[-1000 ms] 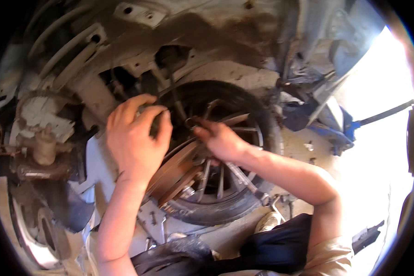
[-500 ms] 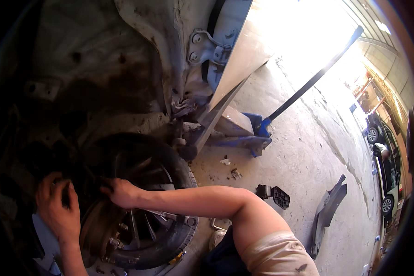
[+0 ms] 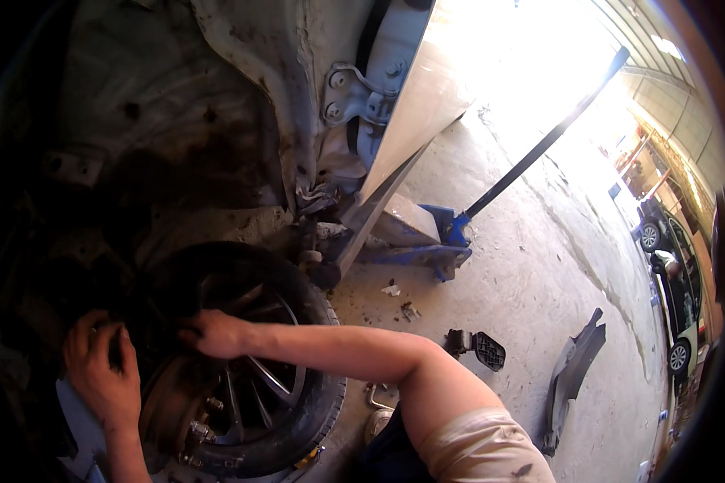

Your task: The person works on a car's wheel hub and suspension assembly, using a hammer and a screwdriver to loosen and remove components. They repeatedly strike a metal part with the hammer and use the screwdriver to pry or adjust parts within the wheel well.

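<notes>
Two hands, the left (image 3: 103,374) and the right (image 3: 217,332), beside a rusty brake disc (image 3: 169,394).
Head view: left fingers curve half open, right fingers curl inward; shadow hides any hold, so I cannot tell. The disc partly blocks the wheel (image 3: 272,382); rightward, a blue jack (image 3: 441,254) and grey panel (image 3: 573,370) occupy the floor (image 3: 499,298).

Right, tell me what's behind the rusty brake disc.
Behind the brake disc, a wheel with silver spokes and a dark tyre shows to the right. The part directly behind the disc is covered, and deep shadow hides more.
</notes>
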Demonstrator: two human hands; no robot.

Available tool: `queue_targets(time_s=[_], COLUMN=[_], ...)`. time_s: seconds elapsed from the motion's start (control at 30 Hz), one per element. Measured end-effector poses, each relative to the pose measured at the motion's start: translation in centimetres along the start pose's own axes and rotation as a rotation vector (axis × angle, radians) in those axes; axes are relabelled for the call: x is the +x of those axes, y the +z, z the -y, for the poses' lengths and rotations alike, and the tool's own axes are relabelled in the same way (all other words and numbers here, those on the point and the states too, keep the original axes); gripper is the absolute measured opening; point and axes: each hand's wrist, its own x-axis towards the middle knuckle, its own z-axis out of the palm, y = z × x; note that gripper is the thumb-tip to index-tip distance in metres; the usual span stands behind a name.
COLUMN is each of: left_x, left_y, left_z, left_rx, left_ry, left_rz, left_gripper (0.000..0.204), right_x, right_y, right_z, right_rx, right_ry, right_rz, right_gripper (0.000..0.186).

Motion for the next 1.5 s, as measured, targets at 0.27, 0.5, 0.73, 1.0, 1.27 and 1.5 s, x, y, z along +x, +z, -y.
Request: queue_targets(time_s=[0.27, 0.5, 0.73, 1.0, 1.27, 1.5], left_x=[0.4, 1.1, 0.3, 0.6, 0.6, 0.9], left_y=[-1.0, -0.1, -0.3, -0.2, -0.3, -0.6], left_z=[-0.3, -0.3, 0.8, 0.1, 0.3, -0.1], left_rx=[0.038, -0.043, -0.054, -0.053, -0.044, -0.043], left_ry=[-0.015, 0.057, 0.014, 0.018, 0.024, 0.023], left_rz=[-0.031, -0.028, -0.05, -0.052, -0.046, -0.022], left_gripper=[0.011, 0.009, 0.008, 0.008, 0.008, 0.007], right_x=[0.3, -2.6, -2.8, -3.2, -2.8, -2.7], right_y=[-4.1, -1.8, -0.8, -0.5, -0.8, 0.1], right_z=[0.6, 1.3, 6.7, 5.1, 5.6, 4.5], right_rx=[0.051, 0.062, 0.502, 0.532, 0.524, 0.393], right_ry=[-0.224, 0.075, 0.451, 0.421, 0.458, 0.376], right_rz=[0.066, -0.053, 0.087, 0.032, 0.063, -0.027], right_gripper=[0.035, 0.044, 0.053, 0.052, 0.052, 0.052])
